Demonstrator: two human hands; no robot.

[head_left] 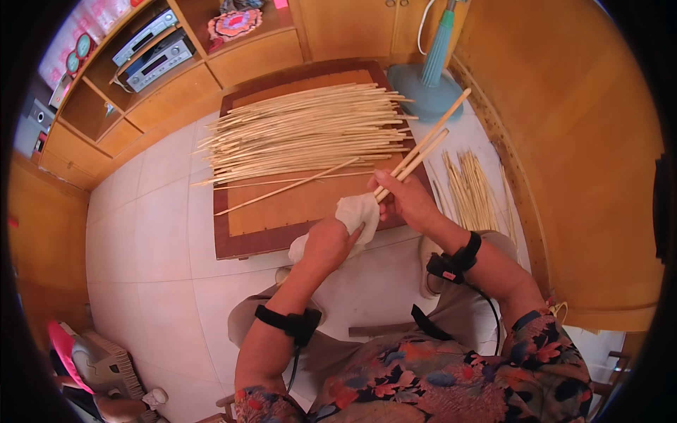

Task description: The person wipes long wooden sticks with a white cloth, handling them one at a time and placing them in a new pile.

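My right hand grips a few pale, thin wooden sticks that slant up to the right. A whitish cloth is wrapped around their lower end, and my left hand holds this cloth. The sticks' lower tips are hidden in it. Beyond my hands, a broad layer of similar sticks lies side by side across a low wooden table. Two or so loose sticks lie apart from the layer, on the side nearer to me, one of them slanting.
A further bundle of sticks lies on the tiled floor right of the table. Behind it stands a blue-green round stand base. Wooden cabinets line the back; a wooden panel rises at right. Part of another person shows at lower left.
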